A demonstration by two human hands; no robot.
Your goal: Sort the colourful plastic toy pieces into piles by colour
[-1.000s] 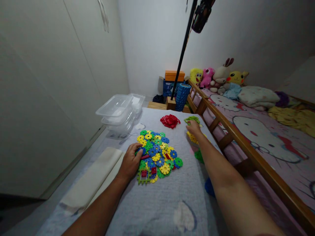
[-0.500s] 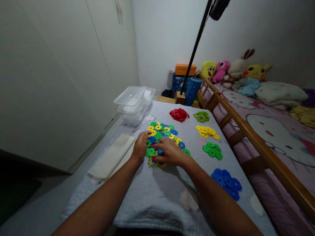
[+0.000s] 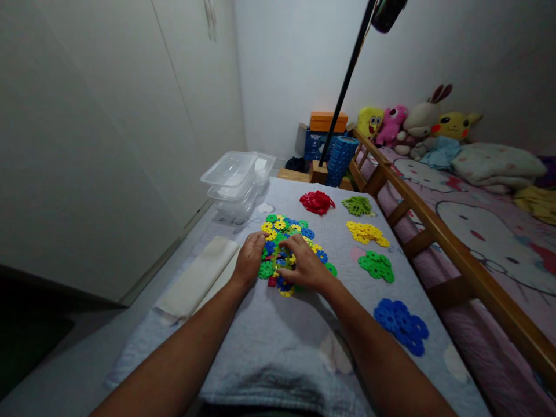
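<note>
A mixed pile of plastic disc pieces (image 3: 270, 234) in yellow, green and blue lies in the middle of the table. My left hand (image 3: 249, 258) rests along the pile's left side, its fingers stretched out and close together, holding nothing I can see. Over the near part of the pile, my right hand (image 3: 304, 265) has its thumb and fingers curved around a light green square piece (image 3: 275, 258). A small red piece (image 3: 271, 282) shows at the pile's near edge. Some discs are hidden beneath my right hand.
Sorted heaps line the table's far and right sides: red (image 3: 317, 202), light green (image 3: 357, 205), yellow (image 3: 367, 233), green (image 3: 376, 266) and blue (image 3: 401, 325). Clear plastic boxes (image 3: 233, 191) stand back left, near a folded cream cloth (image 3: 200, 278). A wooden bed rail (image 3: 417, 231) runs along the right.
My right hand has lifted the light green square piece from the pile's near edge and moved it slightly away from me, uncovering the red piece. My left hand has stayed nearly still.
</note>
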